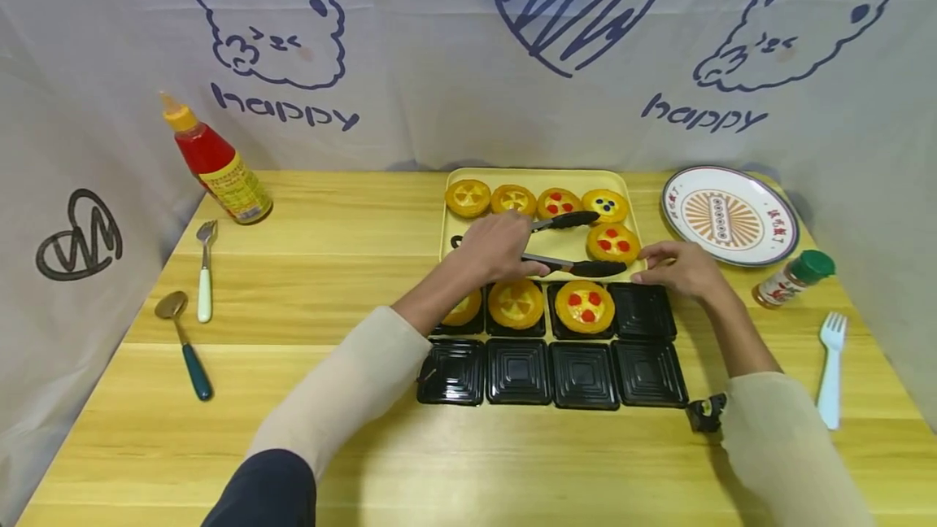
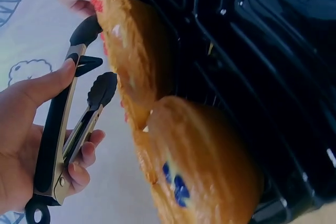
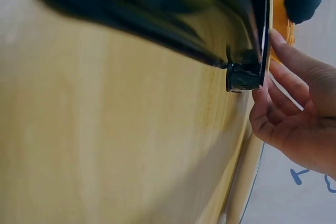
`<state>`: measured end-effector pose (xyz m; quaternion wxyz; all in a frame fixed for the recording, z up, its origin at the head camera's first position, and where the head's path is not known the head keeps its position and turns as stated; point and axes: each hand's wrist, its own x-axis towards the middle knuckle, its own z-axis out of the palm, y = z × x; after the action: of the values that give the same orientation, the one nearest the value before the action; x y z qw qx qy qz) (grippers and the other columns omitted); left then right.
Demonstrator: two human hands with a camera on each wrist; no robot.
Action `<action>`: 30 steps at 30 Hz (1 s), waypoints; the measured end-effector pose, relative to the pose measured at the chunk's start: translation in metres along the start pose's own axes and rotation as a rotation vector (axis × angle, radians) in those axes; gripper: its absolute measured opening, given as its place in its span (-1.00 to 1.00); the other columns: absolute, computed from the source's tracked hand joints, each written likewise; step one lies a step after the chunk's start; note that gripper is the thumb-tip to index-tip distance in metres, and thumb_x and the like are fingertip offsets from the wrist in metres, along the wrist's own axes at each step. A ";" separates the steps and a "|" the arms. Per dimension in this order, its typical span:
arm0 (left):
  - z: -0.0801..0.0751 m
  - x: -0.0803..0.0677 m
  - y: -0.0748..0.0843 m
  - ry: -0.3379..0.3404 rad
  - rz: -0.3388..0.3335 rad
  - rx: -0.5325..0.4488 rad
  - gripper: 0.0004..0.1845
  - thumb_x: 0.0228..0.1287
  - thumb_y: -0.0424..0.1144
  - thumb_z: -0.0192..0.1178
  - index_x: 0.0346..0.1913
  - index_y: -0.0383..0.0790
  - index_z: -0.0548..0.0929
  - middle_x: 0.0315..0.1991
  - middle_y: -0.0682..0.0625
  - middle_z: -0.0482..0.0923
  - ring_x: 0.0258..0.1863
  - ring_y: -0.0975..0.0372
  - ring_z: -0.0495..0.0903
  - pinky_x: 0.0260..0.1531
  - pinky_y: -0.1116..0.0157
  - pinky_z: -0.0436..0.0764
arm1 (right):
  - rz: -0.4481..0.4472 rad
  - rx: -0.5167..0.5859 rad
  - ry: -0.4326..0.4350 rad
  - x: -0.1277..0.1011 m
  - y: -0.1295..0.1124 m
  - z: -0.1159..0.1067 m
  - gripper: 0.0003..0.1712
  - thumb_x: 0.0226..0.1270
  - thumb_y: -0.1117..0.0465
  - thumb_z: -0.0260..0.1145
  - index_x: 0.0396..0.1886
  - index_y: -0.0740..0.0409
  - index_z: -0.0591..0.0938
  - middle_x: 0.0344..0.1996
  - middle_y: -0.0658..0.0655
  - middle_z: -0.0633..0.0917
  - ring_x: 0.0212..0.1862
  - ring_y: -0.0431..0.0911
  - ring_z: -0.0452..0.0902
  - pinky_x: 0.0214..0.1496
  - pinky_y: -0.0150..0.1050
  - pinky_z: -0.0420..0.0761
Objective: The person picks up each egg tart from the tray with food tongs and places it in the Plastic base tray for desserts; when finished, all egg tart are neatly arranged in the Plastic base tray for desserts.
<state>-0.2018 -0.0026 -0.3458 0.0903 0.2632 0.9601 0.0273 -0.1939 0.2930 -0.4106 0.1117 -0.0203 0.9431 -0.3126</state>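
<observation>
My left hand (image 1: pixel 498 246) holds black-and-steel tongs (image 2: pixel 58 119), their jaws spread over the yellow tray (image 1: pixel 538 177). Near the upper tip lies a blueberry-topped tart (image 1: pixel 605 205); just above the lower tip is a red-topped tart (image 1: pixel 612 243). More tarts line the tray's back, one of them a red-topped tart (image 1: pixel 560 203). My right hand (image 1: pixel 681 268) pinches the tray's right rim between thumb and fingers. In front stand black square plastic boxes (image 1: pixel 644 311); one holds a red-topped tart (image 1: pixel 585 307), another a yellow-fruit tart (image 1: pixel 516 304). My left arm partly hides a third boxed tart (image 1: pixel 463 309).
A round plate (image 1: pixel 729 214), a green-capped shaker (image 1: pixel 794 278) and a pale fork (image 1: pixel 831 368) are on the right. On the left are a red sauce bottle (image 1: pixel 220 161), a small fork (image 1: pixel 205 275) and a spoon (image 1: pixel 185 344). A drawn-on white cloth (image 1: pixel 424 63) rises behind the table.
</observation>
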 end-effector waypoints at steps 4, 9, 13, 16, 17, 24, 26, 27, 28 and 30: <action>0.004 0.005 0.005 0.025 -0.003 0.008 -0.48 0.12 0.28 0.20 -0.24 -0.13 0.49 -0.37 0.04 0.44 -0.52 0.27 0.37 -0.57 0.37 0.34 | -0.005 0.002 0.005 -0.001 -0.001 -0.001 -0.45 0.09 0.05 0.45 -0.01 0.33 0.60 -0.15 0.32 0.62 -0.24 -0.06 0.49 -0.34 -0.37 0.44; 0.006 0.007 0.008 0.037 -0.017 0.022 -0.48 0.14 0.28 0.18 -0.19 -0.13 0.49 -0.37 0.06 0.42 -0.51 0.27 0.39 -0.59 0.38 0.35 | -0.001 -0.004 -0.002 -0.001 -0.002 -0.002 -0.44 0.10 0.04 0.45 -0.01 0.33 0.60 -0.14 0.33 0.62 -0.24 -0.07 0.49 -0.34 -0.38 0.44; 0.006 0.003 0.006 0.034 -0.033 0.037 -0.39 0.14 0.30 0.17 0.02 -0.14 0.49 -0.22 0.05 0.50 -0.45 0.27 0.45 -0.56 0.38 0.42 | -0.001 -0.010 -0.057 0.003 0.000 -0.005 -0.40 0.11 0.01 0.44 0.04 0.33 0.56 -0.14 0.31 0.61 -0.24 -0.08 0.48 -0.30 -0.35 0.43; 0.004 -0.003 0.004 0.044 -0.030 0.034 -0.33 0.13 0.31 0.17 0.09 -0.15 0.48 -0.14 0.03 0.53 -0.44 0.26 0.47 -0.55 0.38 0.43 | -0.004 0.005 -0.103 0.006 0.004 -0.011 -0.41 0.16 0.03 0.40 0.07 0.34 0.54 -0.14 0.29 0.61 -0.26 -0.13 0.48 -0.29 -0.35 0.45; 0.003 -0.006 0.004 0.049 -0.025 0.027 -0.32 0.12 0.31 0.18 0.10 -0.16 0.48 -0.11 0.03 0.54 -0.44 0.26 0.47 -0.55 0.38 0.44 | -0.006 0.009 -0.110 0.007 0.005 -0.014 -0.44 0.19 0.06 0.38 0.07 0.35 0.54 -0.14 0.29 0.62 -0.27 -0.15 0.49 -0.29 -0.35 0.46; -0.003 -0.026 0.013 0.033 0.051 0.030 -0.32 0.15 0.32 0.14 0.11 -0.15 0.49 -0.08 0.04 0.53 -0.34 0.27 0.51 -0.42 0.36 0.55 | -0.018 0.018 -0.088 0.021 0.005 -0.026 -0.65 0.32 0.25 0.21 0.04 0.36 0.58 -0.14 0.34 0.61 -0.31 -0.16 0.48 -0.33 -0.37 0.50; -0.003 -0.031 0.018 0.029 0.083 0.051 -0.34 0.16 0.32 0.12 0.10 -0.14 0.50 -0.12 0.05 0.53 -0.34 0.27 0.52 -0.40 0.35 0.56 | -0.017 0.020 -0.105 0.026 0.003 -0.026 -0.64 0.32 0.24 0.22 0.04 0.36 0.58 -0.14 0.34 0.61 -0.31 -0.16 0.47 -0.32 -0.37 0.50; -0.003 -0.033 0.021 0.026 0.098 0.062 -0.35 0.16 0.32 0.12 0.09 -0.14 0.50 -0.14 0.05 0.53 -0.34 0.27 0.52 -0.40 0.35 0.56 | -0.018 0.018 -0.114 0.028 0.002 -0.026 -0.64 0.30 0.25 0.24 0.03 0.36 0.59 -0.14 0.34 0.63 -0.31 -0.16 0.48 -0.32 -0.37 0.50; -0.002 -0.034 0.024 0.024 0.111 0.074 -0.35 0.17 0.33 0.11 0.08 -0.13 0.51 -0.15 0.05 0.53 -0.35 0.27 0.52 -0.40 0.36 0.55 | -0.019 0.017 -0.125 0.030 0.002 -0.025 -0.64 0.28 0.25 0.26 0.02 0.37 0.59 -0.14 0.34 0.65 -0.31 -0.18 0.49 -0.31 -0.37 0.51; 0.000 -0.036 0.029 0.025 0.138 0.101 -0.35 0.16 0.33 0.11 0.09 -0.13 0.51 -0.15 0.05 0.53 -0.37 0.28 0.51 -0.42 0.36 0.54 | -0.019 0.013 -0.143 0.033 0.002 -0.023 -0.62 0.23 0.24 0.32 -0.01 0.38 0.60 -0.17 0.32 0.67 -0.31 -0.20 0.51 -0.29 -0.37 0.51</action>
<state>-0.1568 0.0045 -0.3375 0.0631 0.3326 0.9409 -0.0116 -0.2315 0.3047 -0.4001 0.1760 -0.0509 0.9303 -0.3178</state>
